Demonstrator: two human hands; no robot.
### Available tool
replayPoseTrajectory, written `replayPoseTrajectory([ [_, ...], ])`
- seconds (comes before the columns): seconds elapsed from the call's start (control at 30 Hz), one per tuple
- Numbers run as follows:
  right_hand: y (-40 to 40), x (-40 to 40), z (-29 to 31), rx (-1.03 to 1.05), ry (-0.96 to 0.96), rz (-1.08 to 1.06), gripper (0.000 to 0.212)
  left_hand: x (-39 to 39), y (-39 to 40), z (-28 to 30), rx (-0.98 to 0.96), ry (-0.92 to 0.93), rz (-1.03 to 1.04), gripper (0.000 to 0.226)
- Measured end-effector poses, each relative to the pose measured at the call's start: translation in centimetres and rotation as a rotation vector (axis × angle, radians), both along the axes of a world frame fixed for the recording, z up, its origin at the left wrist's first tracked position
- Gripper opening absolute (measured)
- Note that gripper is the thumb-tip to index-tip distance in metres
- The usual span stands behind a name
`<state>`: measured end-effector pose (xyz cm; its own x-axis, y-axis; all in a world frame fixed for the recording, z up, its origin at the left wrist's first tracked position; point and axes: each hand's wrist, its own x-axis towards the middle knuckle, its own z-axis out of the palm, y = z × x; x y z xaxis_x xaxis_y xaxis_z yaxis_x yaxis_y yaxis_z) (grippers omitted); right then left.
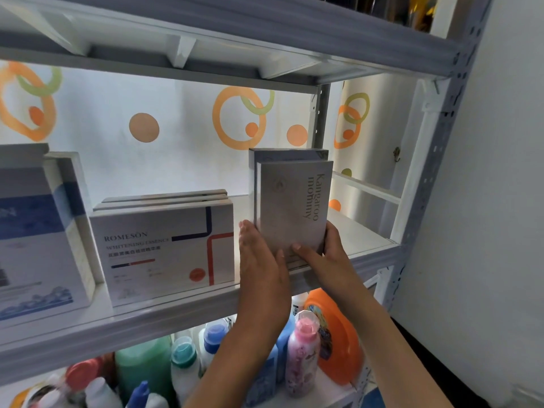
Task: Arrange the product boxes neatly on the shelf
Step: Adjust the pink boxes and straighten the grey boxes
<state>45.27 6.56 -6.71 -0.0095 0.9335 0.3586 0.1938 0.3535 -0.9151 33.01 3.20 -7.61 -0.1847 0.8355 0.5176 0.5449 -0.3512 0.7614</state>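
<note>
The silver Kangaroo mommy box (pixel 291 207) is standing upright on the white shelf (pixel 164 316), partly hiding a matching box (pixel 287 156) behind it. The right hand (pixel 325 250) is clamping its lower right corner; the left hand (pixel 260 260) is pressing flat-fingered against its left edge. Romeson boxes (pixel 164 248) are standing just left; a blue-and-white box (pixel 38 240) is getting cut off at the frame edge.

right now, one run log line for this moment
step: straightening silver box | left hand: flat against its side | right hand: gripping it | place: shelf
</note>
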Motion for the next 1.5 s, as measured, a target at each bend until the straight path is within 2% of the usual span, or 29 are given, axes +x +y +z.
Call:
replayPoseTrajectory([
  [0.63, -0.02, -0.18, 0.00, 0.006, -0.044, -0.018, 0.068, -0.13, -0.10, -0.57, 0.018, 0.009, 0.028, 0.062],
  [1.03, 0.07, 0.33, -0.34, 0.010, -0.006, -0.019, 0.073, -0.14, -0.29, -0.36, 0.109, -0.051, 0.067, 0.058],
  [1.5, 0.10, 0.31, -0.55, 0.007, 0.009, -0.043, 0.074, -0.33, -0.26, -0.19, 0.095, -0.081, 0.072, 0.054],
])
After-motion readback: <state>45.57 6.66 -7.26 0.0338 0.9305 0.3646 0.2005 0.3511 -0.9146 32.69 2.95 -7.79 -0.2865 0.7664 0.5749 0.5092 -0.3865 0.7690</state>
